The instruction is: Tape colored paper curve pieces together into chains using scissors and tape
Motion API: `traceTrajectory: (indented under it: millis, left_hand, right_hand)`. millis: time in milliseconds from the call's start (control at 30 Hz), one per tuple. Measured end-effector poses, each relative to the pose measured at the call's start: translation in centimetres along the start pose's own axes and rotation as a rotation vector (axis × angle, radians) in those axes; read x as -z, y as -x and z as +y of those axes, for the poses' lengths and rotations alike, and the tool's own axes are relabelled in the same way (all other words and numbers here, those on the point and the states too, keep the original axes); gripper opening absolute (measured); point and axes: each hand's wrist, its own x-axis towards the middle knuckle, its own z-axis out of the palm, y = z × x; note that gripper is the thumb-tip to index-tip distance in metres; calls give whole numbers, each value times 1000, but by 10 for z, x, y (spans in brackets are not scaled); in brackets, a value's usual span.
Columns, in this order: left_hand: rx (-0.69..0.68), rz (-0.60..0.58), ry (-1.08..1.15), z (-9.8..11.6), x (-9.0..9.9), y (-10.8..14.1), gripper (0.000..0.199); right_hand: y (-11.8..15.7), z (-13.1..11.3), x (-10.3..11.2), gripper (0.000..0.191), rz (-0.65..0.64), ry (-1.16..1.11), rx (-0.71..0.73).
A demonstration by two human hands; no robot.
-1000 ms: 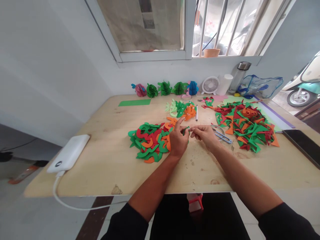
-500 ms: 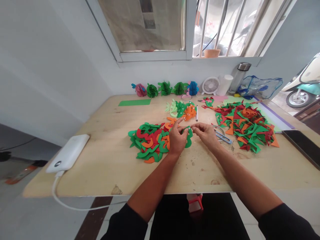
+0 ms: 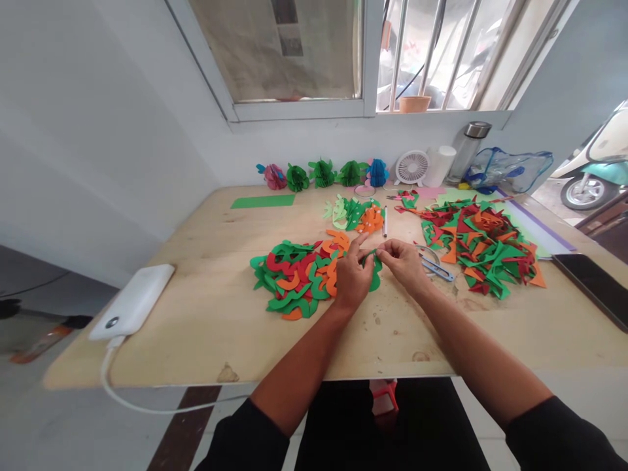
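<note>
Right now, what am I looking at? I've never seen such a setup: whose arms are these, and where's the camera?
There's no machine: these are a person's bare arms, seen by a camera worn on their head, facing forward and down. The left hand and right hand hold a green cutout between them. On the wooden table, curved cutouts lie heaped to the left, coloured scraps to the right. Folded paper figures line the wall.
</note>
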Motion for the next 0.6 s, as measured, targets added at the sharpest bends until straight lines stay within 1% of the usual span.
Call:
traceTrajectory:
  millis: [67,133,233,300,400,500,600]
  left_hand:
    - [-4,-3,22,-1,-1,0,47]
    - [20,4,82,0,-1,-1,44]
    - [144,11,275,1,0,-5,43]
    - [245,-13,401,3,1,-7,48]
    - [341,-82,489,5,3,-9,63]
    - [369,-106,526,6,3,-8,72]
    - [364,-101,543,6,3,-8,72]
  right_hand:
    - [0,1,0,18,21,-1,-11]
    - [-1,1,1,18,30,-20,-22]
    - [-1,0,2,19,28,-73,-49]
    - [-1,-2,3,20,22,-119,-65]
    - [0,-4,3,22,9,-189,-91]
    - [0,-4,3,24,-3,-246,-109]
    - [0,-4,3,25,-21,-291,-111]
